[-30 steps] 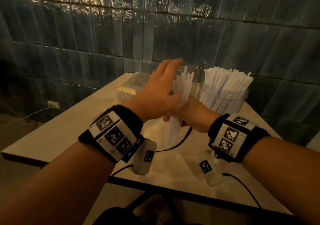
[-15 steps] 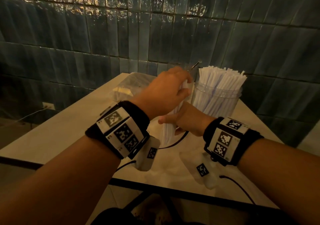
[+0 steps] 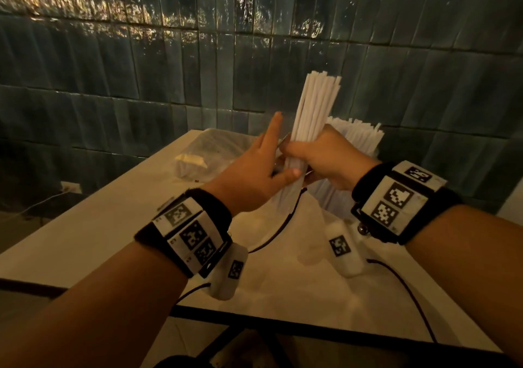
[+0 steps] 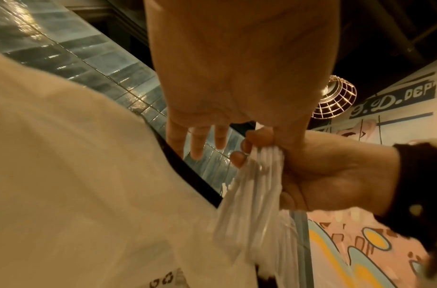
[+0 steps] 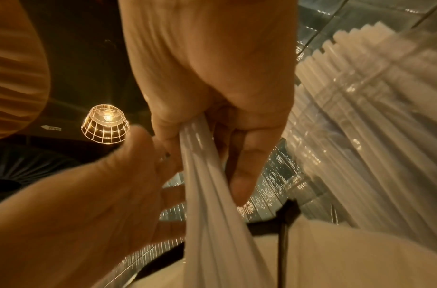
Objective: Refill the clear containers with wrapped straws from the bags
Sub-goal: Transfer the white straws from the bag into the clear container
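Right hand (image 3: 325, 158) wraps tight round the middle of a bundle of straws (image 3: 312, 113), held upright above the table (image 3: 85, 226), just in front of the full container (image 3: 365, 147). Left hand (image 3: 254, 175) is spread flat, fingers straight, thumb resting on the bundle's lower part. Risk here: the lower ends splay loose, so, I reckon, a slack squeeze could drop some straws.
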Demonstrator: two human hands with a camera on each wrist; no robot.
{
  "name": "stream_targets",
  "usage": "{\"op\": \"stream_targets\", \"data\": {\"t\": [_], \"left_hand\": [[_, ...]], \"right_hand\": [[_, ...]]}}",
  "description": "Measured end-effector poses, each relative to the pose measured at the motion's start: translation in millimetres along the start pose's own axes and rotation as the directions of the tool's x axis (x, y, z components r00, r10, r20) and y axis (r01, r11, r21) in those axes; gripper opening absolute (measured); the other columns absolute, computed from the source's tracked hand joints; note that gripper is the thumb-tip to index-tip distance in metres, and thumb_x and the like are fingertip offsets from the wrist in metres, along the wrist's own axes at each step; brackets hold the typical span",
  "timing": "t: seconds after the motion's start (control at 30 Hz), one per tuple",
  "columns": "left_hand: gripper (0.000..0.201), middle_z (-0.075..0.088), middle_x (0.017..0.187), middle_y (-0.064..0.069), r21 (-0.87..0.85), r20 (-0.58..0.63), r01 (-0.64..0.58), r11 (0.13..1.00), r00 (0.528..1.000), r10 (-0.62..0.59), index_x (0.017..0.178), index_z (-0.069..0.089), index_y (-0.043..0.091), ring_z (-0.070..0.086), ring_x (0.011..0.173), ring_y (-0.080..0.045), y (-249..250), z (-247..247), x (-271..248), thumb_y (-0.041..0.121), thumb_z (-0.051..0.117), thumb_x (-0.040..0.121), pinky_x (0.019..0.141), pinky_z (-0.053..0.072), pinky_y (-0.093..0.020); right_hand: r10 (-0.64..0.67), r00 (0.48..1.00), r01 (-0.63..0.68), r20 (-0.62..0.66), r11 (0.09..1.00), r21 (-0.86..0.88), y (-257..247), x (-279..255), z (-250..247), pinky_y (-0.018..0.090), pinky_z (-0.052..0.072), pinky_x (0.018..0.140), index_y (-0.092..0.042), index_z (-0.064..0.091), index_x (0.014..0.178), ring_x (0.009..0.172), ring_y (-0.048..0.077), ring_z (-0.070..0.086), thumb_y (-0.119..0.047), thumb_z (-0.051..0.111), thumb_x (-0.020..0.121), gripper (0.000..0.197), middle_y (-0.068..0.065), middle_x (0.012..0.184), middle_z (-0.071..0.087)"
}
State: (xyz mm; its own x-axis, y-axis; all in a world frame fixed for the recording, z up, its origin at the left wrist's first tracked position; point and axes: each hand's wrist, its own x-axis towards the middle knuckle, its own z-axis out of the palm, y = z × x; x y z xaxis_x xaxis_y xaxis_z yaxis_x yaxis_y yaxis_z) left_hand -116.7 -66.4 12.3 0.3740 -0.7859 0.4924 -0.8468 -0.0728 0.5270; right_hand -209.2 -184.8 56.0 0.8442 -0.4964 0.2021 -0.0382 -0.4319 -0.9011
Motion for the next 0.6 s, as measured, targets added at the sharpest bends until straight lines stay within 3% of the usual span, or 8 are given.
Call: {"op": "stream_targets", "data": {"t": [0.1, 0.2, 0.27, 0.33, 0.43, 0.5, 0.6], "left_hand": [[0.099, 0.025, 0.154, 0.003, 0.078, 0.077, 0.010, 0.997, 0.997, -0.016, 0.149, -0.006, 0.034, 0.042, 0.129, -0.012, 0, 7, 3, 0.045, 0.066, 0.082, 0.091, 0.031, -0.010], [0.099, 0.027, 0.149, 0.005, 0.259, 0.178, -0.061, 0.964, 0.984, 0.014, 0.149, 0.014, 0.027, 0.037, 0.131, -0.017, 7, 11, 9, 0.039, 0.076, 0.073, 0.107, 0.034, -0.029], [0.098, 0.025, 0.149, 0.004, 0.305, 0.234, -0.109, 0.946, 0.972, 0.036, 0.149, 0.017, 0.023, 0.031, 0.132, -0.017, 13, 16, 16, 0.036, 0.077, 0.072, 0.112, 0.030, -0.034], [0.098, 0.022, 0.153, 0.003, 0.312, 0.257, -0.138, 0.940, 0.965, 0.056, 0.150, 0.016, 0.023, 0.026, 0.135, -0.016, 19, 22, 25, 0.035, 0.076, 0.074, 0.114, 0.021, -0.029], [0.093, 0.028, 0.150, 0.001, 0.267, 0.250, -0.179, 0.947, 0.962, 0.111, 0.149, 0.022, 0.022, 0.029, 0.132, -0.013, 30, 28, 41, 0.037, 0.075, 0.075, 0.101, 0.016, -0.017], [0.091, 0.031, 0.148, 0.001, 0.243, 0.261, -0.180, 0.953, 0.958, 0.114, 0.147, 0.025, 0.021, 0.031, 0.131, -0.014, 34, 31, 51, 0.038, 0.076, 0.074, 0.103, 0.021, -0.019], [0.092, 0.029, 0.149, 0.001, 0.278, 0.283, -0.157, 0.948, 0.956, 0.075, 0.147, 0.024, 0.018, 0.032, 0.133, -0.017, 35, 36, 60, 0.036, 0.077, 0.074, 0.109, 0.029, -0.029]], "right_hand": [[0.001, 0.998, -0.002, -0.058, 1.000, -0.020, -5, 3, -16, 0.037, 0.059, 0.057, -0.011, 0.055, 0.115, 0.085, 0.023, 0.069, -0.024, 0.075, 0.076, 0.046, 0.011, 0.097, 0.067], [0.004, 0.996, -0.008, -0.091, 0.999, -0.039, -10, 8, -35, 0.045, 0.060, 0.063, -0.007, 0.051, 0.120, 0.084, 0.025, 0.069, -0.022, 0.075, 0.077, 0.051, 0.014, 0.100, 0.067], [0.013, 0.994, -0.015, -0.105, 1.000, -0.020, -14, 11, -47, 0.044, 0.059, 0.061, -0.006, 0.050, 0.119, 0.077, 0.022, 0.071, -0.021, 0.073, 0.079, 0.049, 0.014, 0.096, 0.069], [0.021, 0.991, -0.023, -0.131, 1.000, -0.012, -18, 13, -58, 0.040, 0.058, 0.057, -0.005, 0.049, 0.120, 0.071, 0.017, 0.072, -0.020, 0.073, 0.079, 0.049, 0.012, 0.093, 0.070], [0.003, 0.988, -0.015, -0.154, 0.997, -0.077, -22, 15, -72, 0.038, 0.058, 0.057, -0.003, 0.050, 0.120, 0.077, 0.020, 0.071, -0.021, 0.072, 0.079, 0.050, 0.014, 0.098, 0.069], [-0.011, 0.985, -0.003, -0.171, 0.996, -0.085, -24, 15, -80, 0.038, 0.058, 0.058, -0.003, 0.052, 0.119, 0.079, 0.022, 0.071, -0.020, 0.072, 0.079, 0.048, 0.015, 0.099, 0.068], [-0.040, 0.981, 0.022, -0.190, 0.995, -0.096, -27, 15, -89, 0.046, 0.060, 0.063, -0.003, 0.053, 0.116, 0.078, 0.022, 0.071, -0.018, 0.071, 0.080, 0.043, 0.013, 0.091, 0.070]]}}
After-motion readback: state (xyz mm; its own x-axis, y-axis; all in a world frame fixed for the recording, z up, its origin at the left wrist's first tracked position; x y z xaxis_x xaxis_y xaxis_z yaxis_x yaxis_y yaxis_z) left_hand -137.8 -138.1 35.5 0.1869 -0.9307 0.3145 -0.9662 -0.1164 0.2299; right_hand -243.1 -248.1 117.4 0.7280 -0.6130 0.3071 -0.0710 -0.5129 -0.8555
